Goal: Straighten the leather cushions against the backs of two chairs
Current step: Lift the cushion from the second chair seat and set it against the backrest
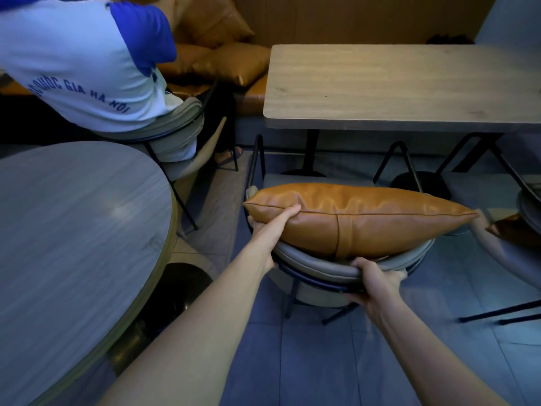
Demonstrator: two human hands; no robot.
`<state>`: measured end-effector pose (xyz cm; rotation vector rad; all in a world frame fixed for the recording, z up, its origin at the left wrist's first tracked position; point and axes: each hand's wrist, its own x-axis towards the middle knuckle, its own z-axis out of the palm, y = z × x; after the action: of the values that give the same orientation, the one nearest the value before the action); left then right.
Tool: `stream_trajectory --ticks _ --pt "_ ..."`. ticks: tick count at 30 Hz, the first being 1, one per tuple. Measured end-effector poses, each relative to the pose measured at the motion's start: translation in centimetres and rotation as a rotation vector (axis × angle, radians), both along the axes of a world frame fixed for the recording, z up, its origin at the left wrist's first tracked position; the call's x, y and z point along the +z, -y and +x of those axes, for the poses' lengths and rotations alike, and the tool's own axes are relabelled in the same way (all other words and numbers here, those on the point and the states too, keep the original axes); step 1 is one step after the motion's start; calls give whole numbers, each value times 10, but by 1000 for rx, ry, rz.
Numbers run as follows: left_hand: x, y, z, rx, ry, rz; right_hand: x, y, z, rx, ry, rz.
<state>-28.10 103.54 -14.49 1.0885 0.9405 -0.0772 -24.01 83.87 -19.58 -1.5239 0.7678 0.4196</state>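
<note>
A tan leather cushion (360, 218) stands on edge against the grey padded backrest (316, 266) of the chair right in front of me. My left hand (270, 222) grips the cushion's left end, thumb along the top seam. My right hand (377, 284) clasps the backrest's top rim from behind, just below the cushion. At the right edge, a second grey chair (530, 206) shows partly, with the corner of another tan cushion (503, 230) on it.
A rectangular wooden table (404, 86) stands beyond the chair. A round grey table (73, 230) is close on my left. A person in a white and blue shirt (82, 63) sits at the upper left. Several tan cushions (231, 64) lie on the bench behind.
</note>
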Motion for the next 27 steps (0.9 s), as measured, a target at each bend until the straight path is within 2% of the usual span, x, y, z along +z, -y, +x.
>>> stream_trajectory --ticks 8,20,27 --pt "-1 7 -2 -37 -20 -22 -3 14 7 42 36 8" --pt "-13 4 29 -155 15 -24 7 22 35 102 20 -92" --pt "-18 10 40 -142 -34 -10 1 30 44 84 27 -53"
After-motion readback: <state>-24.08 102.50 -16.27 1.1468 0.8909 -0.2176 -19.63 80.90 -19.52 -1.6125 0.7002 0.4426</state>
